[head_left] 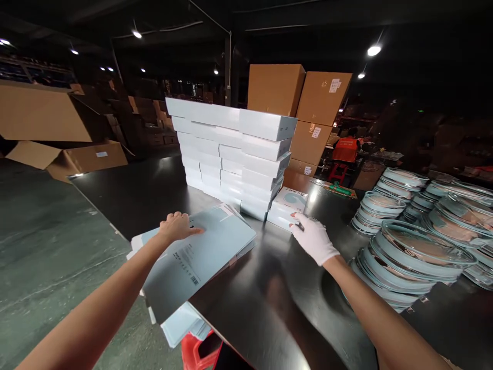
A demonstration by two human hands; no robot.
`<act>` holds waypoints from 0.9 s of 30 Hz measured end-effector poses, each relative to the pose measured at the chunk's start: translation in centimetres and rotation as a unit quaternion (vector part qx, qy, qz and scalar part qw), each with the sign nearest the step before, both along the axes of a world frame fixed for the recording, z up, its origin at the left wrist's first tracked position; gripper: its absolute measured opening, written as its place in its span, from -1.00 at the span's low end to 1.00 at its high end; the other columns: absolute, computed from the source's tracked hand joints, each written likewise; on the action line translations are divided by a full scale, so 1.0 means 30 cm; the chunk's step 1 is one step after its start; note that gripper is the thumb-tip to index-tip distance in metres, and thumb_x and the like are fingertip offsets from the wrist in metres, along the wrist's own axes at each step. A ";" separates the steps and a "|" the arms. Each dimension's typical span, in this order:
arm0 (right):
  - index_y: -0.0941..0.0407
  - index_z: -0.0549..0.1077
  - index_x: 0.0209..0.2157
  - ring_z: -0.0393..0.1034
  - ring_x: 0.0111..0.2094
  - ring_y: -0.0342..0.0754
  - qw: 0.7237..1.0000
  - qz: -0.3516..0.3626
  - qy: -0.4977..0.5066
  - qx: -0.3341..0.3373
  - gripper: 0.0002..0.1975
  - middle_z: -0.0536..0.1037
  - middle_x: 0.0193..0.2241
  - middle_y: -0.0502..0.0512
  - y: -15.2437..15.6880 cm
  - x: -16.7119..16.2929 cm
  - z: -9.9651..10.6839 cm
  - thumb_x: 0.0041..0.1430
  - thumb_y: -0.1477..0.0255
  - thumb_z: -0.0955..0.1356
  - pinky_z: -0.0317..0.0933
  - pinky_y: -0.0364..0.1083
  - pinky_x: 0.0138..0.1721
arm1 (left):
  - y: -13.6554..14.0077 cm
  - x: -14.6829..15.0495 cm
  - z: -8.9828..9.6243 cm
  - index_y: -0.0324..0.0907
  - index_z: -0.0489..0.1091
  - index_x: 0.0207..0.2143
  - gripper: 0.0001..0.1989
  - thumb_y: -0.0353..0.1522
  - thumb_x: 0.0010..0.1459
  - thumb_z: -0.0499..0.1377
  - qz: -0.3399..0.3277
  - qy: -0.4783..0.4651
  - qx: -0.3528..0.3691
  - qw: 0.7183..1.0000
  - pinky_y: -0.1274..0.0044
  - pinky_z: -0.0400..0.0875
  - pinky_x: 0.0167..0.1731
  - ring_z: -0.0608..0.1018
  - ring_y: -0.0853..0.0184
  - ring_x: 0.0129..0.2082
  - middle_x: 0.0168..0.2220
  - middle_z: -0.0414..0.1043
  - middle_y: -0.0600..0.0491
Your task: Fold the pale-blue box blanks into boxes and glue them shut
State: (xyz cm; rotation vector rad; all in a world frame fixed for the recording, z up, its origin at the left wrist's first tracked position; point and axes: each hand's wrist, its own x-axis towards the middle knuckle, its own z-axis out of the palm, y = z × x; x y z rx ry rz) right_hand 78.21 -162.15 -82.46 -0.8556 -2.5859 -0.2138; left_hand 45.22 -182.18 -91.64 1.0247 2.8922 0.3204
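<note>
My left hand (176, 226), bare, rests at the upper left of a fanned stack of flat, light blue printed cardboard sleeves (215, 234). Its thumb lies on the top sleeve and its fingers curl over the edge. A white glove with bare fingertips covers my right hand (313, 237). Those fingers are on the near end of a low white box (283, 215) with a blue printed top, which lies flat on the dark table. Directly behind it rises a tall stack of white boxes (231, 154).
Stacks of round glass dishes with pale blue bands (400, 262) cover the table's right side. Large brown cartons (275, 90) stand behind the table, and open cartons (92, 156) at left. A red stool (196, 352) is below the near edge. A person in an orange vest (345, 149) sits farther back.
</note>
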 end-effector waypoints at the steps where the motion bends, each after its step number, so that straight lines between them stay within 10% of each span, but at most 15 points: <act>1: 0.10 0.51 0.06 0.53 -0.05 0.03 0.999 0.027 0.007 0.017 -0.73 0.63 -0.03 0.15 -0.067 0.021 0.012 0.38 0.42 0.34 0.38 0.01 0.02 | -0.010 0.020 0.012 -0.26 0.50 -0.11 -0.51 -0.01 0.18 0.31 -0.003 0.002 0.000 1.000 0.21 0.48 -0.03 0.55 0.00 0.06 0.02 0.54 -0.19; 9: 0.08 0.52 0.01 0.32 -0.39 0.15 0.964 0.084 0.113 0.226 -0.71 0.58 -0.35 0.18 -0.458 0.113 -0.028 0.29 0.31 0.36 0.13 0.11 -0.31 | -0.234 0.402 0.174 -0.21 0.39 0.06 -0.61 -0.12 0.41 0.06 -0.099 0.182 0.158 0.965 0.41 0.42 -0.37 0.65 0.05 -0.21 -0.08 0.52 -0.13; 14: 0.11 0.46 -0.12 0.46 -0.11 0.23 0.965 0.068 0.233 -0.099 -0.66 0.60 -0.11 0.24 -0.480 0.189 -0.033 0.04 0.40 0.50 0.28 0.21 -0.03 | -0.346 0.574 0.188 -0.06 0.44 -0.11 -0.84 -0.23 0.46 0.11 -0.340 0.312 0.382 0.800 0.51 0.34 -0.47 0.56 0.31 -0.51 -0.41 0.45 0.13; 20: 0.05 0.43 -0.33 0.33 -0.51 -0.17 0.946 0.103 0.171 -0.256 -0.78 0.40 -0.53 -0.18 -0.466 0.344 0.017 -0.03 0.59 0.44 0.24 -0.21 -0.46 | -0.334 0.656 0.178 -0.02 0.41 -0.09 -0.84 -0.18 0.45 0.13 -0.430 0.103 0.413 0.797 0.55 0.35 -0.48 0.58 0.35 -0.49 -0.33 0.45 0.12; 27: -0.01 0.61 -0.33 0.51 -0.16 0.02 0.935 0.163 0.117 -0.292 -0.89 0.57 -0.24 0.03 -0.555 0.530 -0.028 0.16 0.46 0.41 0.41 -0.06 -0.10 | -0.347 0.728 0.161 -0.01 0.47 -0.18 -0.84 -0.18 0.42 0.17 -0.415 0.062 0.429 0.800 0.59 0.38 -0.49 0.59 0.38 -0.53 -0.39 0.47 0.14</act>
